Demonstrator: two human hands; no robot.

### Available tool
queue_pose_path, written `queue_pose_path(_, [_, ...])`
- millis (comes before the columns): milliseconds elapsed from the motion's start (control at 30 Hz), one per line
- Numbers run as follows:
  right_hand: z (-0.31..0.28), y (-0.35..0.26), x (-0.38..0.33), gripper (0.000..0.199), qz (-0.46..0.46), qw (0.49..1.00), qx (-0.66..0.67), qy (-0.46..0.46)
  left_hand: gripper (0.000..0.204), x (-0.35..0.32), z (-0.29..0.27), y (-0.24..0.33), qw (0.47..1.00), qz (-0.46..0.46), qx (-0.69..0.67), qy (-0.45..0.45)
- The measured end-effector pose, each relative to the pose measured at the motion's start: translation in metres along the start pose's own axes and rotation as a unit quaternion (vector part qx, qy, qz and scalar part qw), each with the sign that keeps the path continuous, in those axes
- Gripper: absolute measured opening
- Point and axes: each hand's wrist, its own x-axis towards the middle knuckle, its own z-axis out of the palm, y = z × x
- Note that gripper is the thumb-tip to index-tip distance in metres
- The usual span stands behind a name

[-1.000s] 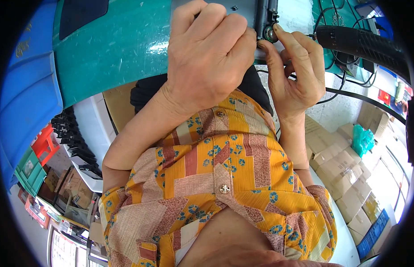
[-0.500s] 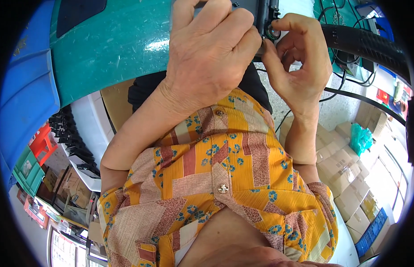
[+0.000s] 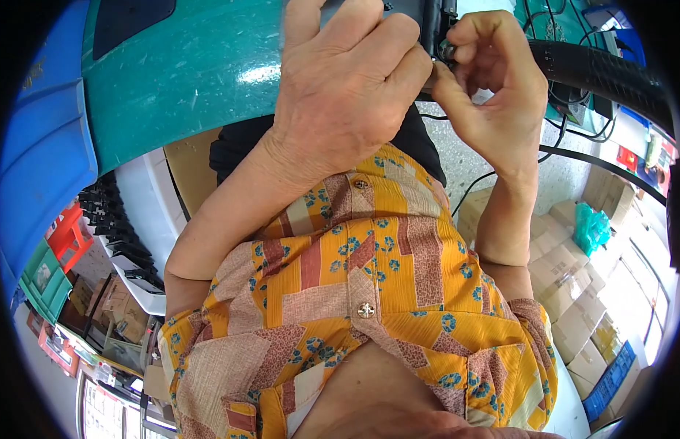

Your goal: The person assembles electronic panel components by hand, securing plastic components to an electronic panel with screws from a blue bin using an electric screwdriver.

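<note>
At the top of the head view, my left hand (image 3: pixel 347 80) is closed with bent fingers over a black plastic part (image 3: pixel 430 28). Its thumb and forefinger press at the part's near right corner, and the other fingertips run out of sight. My right hand (image 3: pixel 504 95) pinches a small round dark piece (image 3: pixel 448 51) with a metallic glint, against the right edge of the black part. What exactly this piece is cannot be made out. The green worktop (image 3: pixel 186 80) lies under the black part, near its front edge.
A dark pad (image 3: pixel 131 25) lies on the worktop's far left, beside a blue bin (image 3: pixel 44 139). A thick black hose (image 3: pixel 596 73) and loose cables cross at right. Cardboard boxes (image 3: pixel 567 278) are stacked at lower right; black parts (image 3: pixel 117 219) stand in a row at left.
My right hand's fingers have curled further around the small round piece, covering more of it, and the right forearm has shifted slightly right. The left hand has barely moved.
</note>
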Motion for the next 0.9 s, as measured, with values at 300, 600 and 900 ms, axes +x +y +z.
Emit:
queue_pose_path(300, [0.001, 0.000, -0.016, 0.029, 0.012, 0.999, -0.004, 0.051, 0.009, -0.002, 0.000, 0.000, 1.000, -0.010, -0.008, 0.011])
queue_pose_path(600, [-0.007, -0.023, -0.011, 0.014, 0.087, 0.995, -0.046, 0.002, 0.007, -0.002, 0.002, 0.001, 1.000, -0.004, 0.007, 0.021])
queue_pose_path(900, [-0.010, -0.038, -0.017, 0.017, 0.145, 0.962, 0.229, 0.044, 0.020, -0.008, 0.013, 0.003, 0.973, -0.055, -0.186, 0.122])
